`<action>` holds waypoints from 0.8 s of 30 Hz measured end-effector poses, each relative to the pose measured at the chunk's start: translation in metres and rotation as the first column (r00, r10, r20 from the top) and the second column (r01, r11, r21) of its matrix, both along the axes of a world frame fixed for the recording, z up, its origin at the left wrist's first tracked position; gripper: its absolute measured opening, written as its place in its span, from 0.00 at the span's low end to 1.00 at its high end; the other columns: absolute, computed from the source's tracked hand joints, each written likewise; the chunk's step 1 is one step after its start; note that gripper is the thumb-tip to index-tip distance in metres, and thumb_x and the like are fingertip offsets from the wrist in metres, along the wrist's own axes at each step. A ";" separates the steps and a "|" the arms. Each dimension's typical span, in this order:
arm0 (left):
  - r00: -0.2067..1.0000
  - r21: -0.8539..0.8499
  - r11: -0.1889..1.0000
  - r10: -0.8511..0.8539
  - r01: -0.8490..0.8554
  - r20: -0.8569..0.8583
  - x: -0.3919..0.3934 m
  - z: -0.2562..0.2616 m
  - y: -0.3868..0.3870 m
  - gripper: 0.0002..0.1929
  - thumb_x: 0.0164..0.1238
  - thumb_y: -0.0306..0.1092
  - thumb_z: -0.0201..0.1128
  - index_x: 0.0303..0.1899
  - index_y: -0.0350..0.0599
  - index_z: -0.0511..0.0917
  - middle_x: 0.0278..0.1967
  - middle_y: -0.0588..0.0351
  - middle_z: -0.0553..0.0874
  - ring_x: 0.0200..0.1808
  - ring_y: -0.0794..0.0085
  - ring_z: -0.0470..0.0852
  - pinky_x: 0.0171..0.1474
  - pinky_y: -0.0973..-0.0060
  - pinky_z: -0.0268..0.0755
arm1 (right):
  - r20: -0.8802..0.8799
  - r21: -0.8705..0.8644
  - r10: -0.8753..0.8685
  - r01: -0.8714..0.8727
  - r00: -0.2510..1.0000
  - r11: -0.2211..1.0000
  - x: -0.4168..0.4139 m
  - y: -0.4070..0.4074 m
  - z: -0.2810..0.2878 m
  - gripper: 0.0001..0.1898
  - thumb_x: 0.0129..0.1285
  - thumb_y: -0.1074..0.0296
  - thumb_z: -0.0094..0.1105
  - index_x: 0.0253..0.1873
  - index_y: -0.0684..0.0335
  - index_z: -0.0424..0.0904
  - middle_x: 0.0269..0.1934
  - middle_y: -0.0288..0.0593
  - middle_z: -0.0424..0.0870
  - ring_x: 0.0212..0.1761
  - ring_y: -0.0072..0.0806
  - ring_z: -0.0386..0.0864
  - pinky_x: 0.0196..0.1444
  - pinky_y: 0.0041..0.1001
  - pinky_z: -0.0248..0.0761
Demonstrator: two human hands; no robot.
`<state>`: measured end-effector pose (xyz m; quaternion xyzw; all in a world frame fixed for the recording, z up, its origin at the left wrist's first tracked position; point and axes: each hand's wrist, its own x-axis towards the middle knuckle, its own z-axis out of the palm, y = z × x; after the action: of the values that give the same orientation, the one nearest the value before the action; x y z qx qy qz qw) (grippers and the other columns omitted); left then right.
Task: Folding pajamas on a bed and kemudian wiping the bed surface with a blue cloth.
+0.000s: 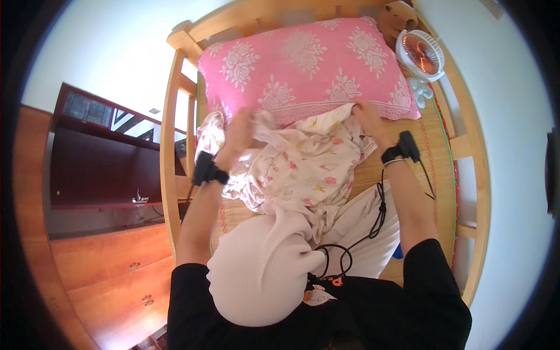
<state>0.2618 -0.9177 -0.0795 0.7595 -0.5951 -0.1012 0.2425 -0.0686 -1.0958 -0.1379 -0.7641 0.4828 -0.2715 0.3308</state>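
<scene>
A crumpled white cloth [306, 162] with pink and yellow prints lies across the bed before me. At its upper right edge, the fingers of my right hand [368, 117] pinch a fold and hold it up near the pillow. My left hand [239, 131] is blurred at the cloth's upper left. Its fingertips are hidden, so its grip on the pale fabric beside it does not show. The pink pillow [302, 70] with white roses lies just beyond both hands. A bent knee in ribbed off-white trousers [258, 271] overlaps the near end of the cloth.
Wooden bed rails [474, 188] run along both sides of the woven mat [420, 175]. A small white fan [421, 54] and a brown plush toy [397, 19] sit by the pillow's right corner. Black cables [379, 218] hang from the wrist straps. Wooden drawers [113, 267] stand left.
</scene>
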 end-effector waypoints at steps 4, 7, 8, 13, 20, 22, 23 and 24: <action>0.864 0.034 0.952 0.259 -0.303 0.432 0.045 0.033 0.051 0.12 0.58 0.27 0.58 0.44 0.38 0.77 0.43 0.43 0.80 0.43 0.51 0.80 0.48 0.60 0.71 | 0.351 0.290 0.034 -0.143 0.936 0.946 0.008 0.008 0.060 0.13 0.61 0.63 0.54 0.38 0.69 0.81 0.28 0.42 0.82 0.30 0.28 0.77 0.36 0.29 0.69; 0.979 -0.275 0.962 0.047 0.010 0.199 0.016 0.029 0.045 0.14 0.61 0.27 0.60 0.48 0.35 0.77 0.43 0.45 0.81 0.44 0.62 0.82 0.47 0.69 0.74 | 0.439 0.434 -0.003 -0.209 0.898 0.876 0.025 0.032 0.097 0.16 0.64 0.60 0.53 0.36 0.70 0.81 0.28 0.34 0.79 0.29 0.18 0.72 0.32 0.24 0.66; 0.997 -0.133 0.989 -0.070 0.065 -0.033 -0.007 0.029 0.033 0.13 0.63 0.31 0.61 0.47 0.35 0.77 0.41 0.46 0.82 0.42 0.66 0.82 0.46 0.70 0.74 | 0.439 0.453 0.013 -0.234 0.899 0.860 0.025 0.035 0.101 0.16 0.64 0.60 0.54 0.35 0.70 0.80 0.27 0.33 0.79 0.29 0.18 0.72 0.31 0.24 0.66; 0.832 -0.170 0.964 -0.262 0.204 -0.488 -0.120 0.015 -0.008 0.13 0.64 0.38 0.62 0.38 0.35 0.80 0.30 0.51 0.83 0.33 0.69 0.81 0.39 0.71 0.73 | 0.445 0.484 0.065 -0.301 0.893 0.822 0.026 0.064 0.142 0.15 0.64 0.61 0.55 0.34 0.70 0.81 0.28 0.32 0.79 0.29 0.16 0.72 0.32 0.22 0.67; 0.300 -0.003 0.990 -0.045 0.139 -0.953 -0.106 0.070 -0.019 0.14 0.68 0.34 0.56 0.48 0.34 0.79 0.34 0.52 0.85 0.31 0.72 0.83 0.35 0.74 0.76 | 0.528 0.429 0.176 -0.440 0.831 0.789 -0.006 0.083 0.171 0.11 0.66 0.63 0.57 0.42 0.66 0.82 0.33 0.32 0.82 0.31 0.14 0.77 0.34 0.17 0.71; 0.034 0.015 0.987 0.010 0.158 -0.999 -0.097 0.095 -0.010 0.15 0.70 0.34 0.54 0.51 0.33 0.77 0.36 0.53 0.86 0.31 0.73 0.84 0.35 0.75 0.77 | 0.589 0.440 0.150 -0.471 0.794 0.764 -0.013 0.077 0.166 0.11 0.66 0.63 0.57 0.43 0.66 0.81 0.33 0.32 0.82 0.30 0.14 0.77 0.33 0.17 0.72; 0.090 0.044 0.971 0.024 0.235 -0.996 -0.094 0.103 -0.008 0.15 0.72 0.38 0.53 0.49 0.36 0.78 0.39 0.52 0.85 0.35 0.73 0.84 0.40 0.74 0.79 | 0.549 0.465 0.145 -0.446 0.823 0.765 -0.019 0.070 0.158 0.12 0.66 0.63 0.57 0.44 0.65 0.81 0.33 0.32 0.82 0.31 0.14 0.77 0.33 0.17 0.72; 0.150 0.081 0.951 0.037 0.300 -0.988 -0.091 0.107 -0.004 0.15 0.74 0.41 0.52 0.47 0.38 0.79 0.41 0.52 0.85 0.40 0.72 0.84 0.45 0.74 0.80 | 0.511 0.490 0.147 -0.427 0.847 0.759 -0.017 0.069 0.153 0.12 0.67 0.63 0.56 0.45 0.65 0.80 0.33 0.32 0.82 0.31 0.14 0.78 0.32 0.17 0.73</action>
<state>0.1709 -0.9221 0.0273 0.4813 -0.3415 -0.6650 0.4576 -0.0857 -1.0270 0.0154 -0.6077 0.3276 -0.2193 0.6894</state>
